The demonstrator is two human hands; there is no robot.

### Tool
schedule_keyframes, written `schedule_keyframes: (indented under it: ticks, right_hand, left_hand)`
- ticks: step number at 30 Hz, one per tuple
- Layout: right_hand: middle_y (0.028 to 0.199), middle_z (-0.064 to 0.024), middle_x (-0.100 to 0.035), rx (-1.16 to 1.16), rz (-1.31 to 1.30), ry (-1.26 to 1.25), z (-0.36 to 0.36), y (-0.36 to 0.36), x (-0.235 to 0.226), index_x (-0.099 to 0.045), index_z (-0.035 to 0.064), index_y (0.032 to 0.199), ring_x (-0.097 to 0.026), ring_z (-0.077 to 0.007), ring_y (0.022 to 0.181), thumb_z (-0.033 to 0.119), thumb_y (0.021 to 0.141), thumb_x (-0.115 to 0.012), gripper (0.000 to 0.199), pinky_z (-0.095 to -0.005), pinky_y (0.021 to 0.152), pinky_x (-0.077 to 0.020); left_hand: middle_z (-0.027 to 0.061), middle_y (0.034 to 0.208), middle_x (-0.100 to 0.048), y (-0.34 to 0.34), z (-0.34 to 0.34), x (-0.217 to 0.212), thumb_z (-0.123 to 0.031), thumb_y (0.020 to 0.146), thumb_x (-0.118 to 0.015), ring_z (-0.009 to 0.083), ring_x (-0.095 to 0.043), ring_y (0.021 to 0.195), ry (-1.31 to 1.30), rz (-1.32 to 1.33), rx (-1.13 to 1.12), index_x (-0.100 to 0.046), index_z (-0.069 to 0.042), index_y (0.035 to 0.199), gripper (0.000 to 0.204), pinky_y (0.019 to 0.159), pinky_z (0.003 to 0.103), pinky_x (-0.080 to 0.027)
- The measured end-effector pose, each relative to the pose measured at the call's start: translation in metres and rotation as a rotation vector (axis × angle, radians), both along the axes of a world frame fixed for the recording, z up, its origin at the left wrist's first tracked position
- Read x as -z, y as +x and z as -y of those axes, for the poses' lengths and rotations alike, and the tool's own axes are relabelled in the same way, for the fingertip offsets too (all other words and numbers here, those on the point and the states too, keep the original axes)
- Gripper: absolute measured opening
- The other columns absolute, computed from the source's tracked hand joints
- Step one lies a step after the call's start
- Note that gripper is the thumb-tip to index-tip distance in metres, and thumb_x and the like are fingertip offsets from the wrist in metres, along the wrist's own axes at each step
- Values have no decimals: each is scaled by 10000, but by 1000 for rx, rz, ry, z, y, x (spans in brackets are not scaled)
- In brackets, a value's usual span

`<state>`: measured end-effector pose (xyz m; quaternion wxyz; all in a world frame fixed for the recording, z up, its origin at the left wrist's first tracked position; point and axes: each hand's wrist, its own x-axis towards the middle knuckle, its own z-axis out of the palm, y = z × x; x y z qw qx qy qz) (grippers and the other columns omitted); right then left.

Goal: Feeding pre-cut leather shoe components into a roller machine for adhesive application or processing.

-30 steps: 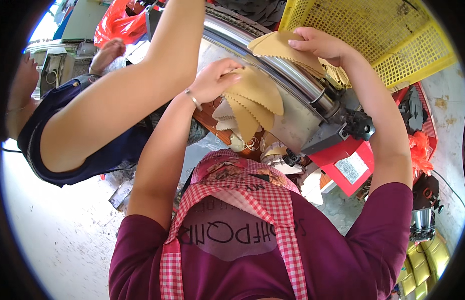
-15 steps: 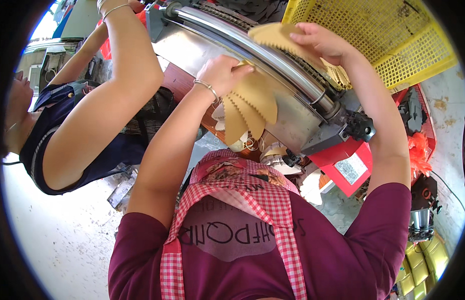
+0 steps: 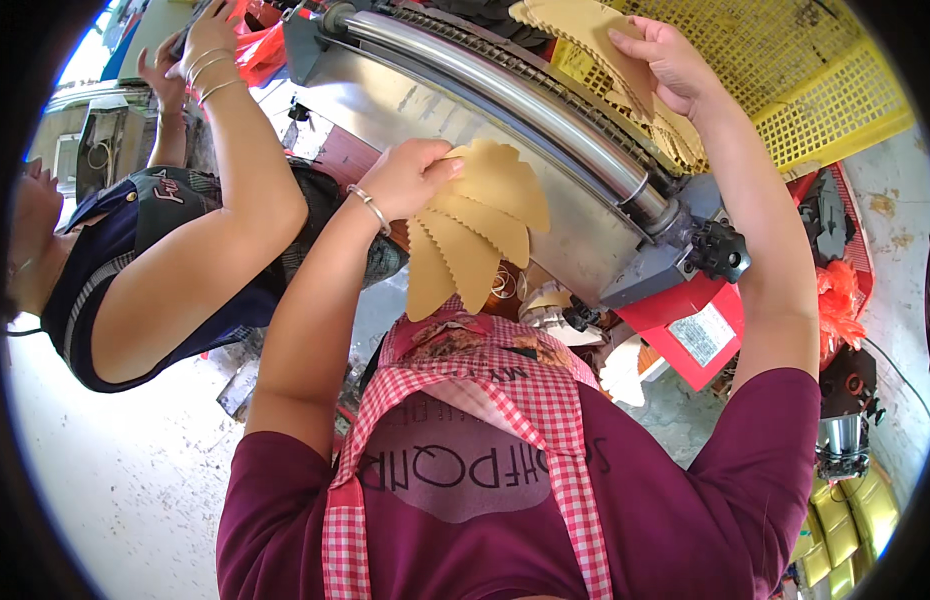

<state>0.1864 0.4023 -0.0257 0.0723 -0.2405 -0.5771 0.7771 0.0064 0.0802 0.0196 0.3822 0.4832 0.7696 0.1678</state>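
Note:
My left hand pinches a fan of tan, zigzag-edged flat pieces at its upper left corner, thumb on top. The fan hangs in front of the steel feed plate of a roller machine and above my apron. On the machine's far side my right hand grips a stack of similar tan pieces, thumb on top and fingers beneath. More tan zigzag pieces lie just below that hand, behind the roller and at the yellow basket's near edge.
A long steel roller crosses ahead, with a black knob at its right end. The yellow mesh basket stands at far right. A co-worker's arm is close on the left. Pale cut pieces lie below the machine.
My left hand has shifted left and slightly down, turning the fan flatter to view. My right hand has moved up and right with its pieces. The co-worker's hands now show at upper left.

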Motion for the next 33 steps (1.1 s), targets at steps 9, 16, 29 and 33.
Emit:
schedule_keyframes:
  ticks: [9,16,29,33]
  right_hand:
    - [1056,-68,-637,-263,187,73,47,-7,-32,-551,24,1173,-590,-142,958,249,909,-626,355,-302,830,-469]
    - [1010,-29,-636,-176,134,216,25,-7,-17,-539,38,1162,-604,-87,872,208,883,-669,352,-255,772,-507]
    - [1070,-86,-631,-357,226,123,39,-8,-17,-539,17,1195,-583,-146,996,241,901,-633,381,-315,863,-462]
    - [1017,-17,-629,-328,185,208,25,-6,-17,-549,46,1175,-575,-77,910,220,893,-649,346,-247,821,-465]
  left_hand:
    - [152,709,-591,21,-38,-13,-364,892,-592,260,-592,690,-11,-233,-76,-598,12,780,392,641,377,-453]
    - [161,693,-569,-1,2,5,-287,905,-584,271,-589,683,92,39,-124,-603,14,822,313,670,348,-469]
    - [177,772,-651,14,-28,-8,-408,879,-590,302,-634,705,-75,-140,-29,-669,-23,855,393,685,377,-489]
    - [178,795,-648,3,1,0,-342,906,-562,323,-638,749,63,206,-119,-626,-14,842,339,701,411,-485]
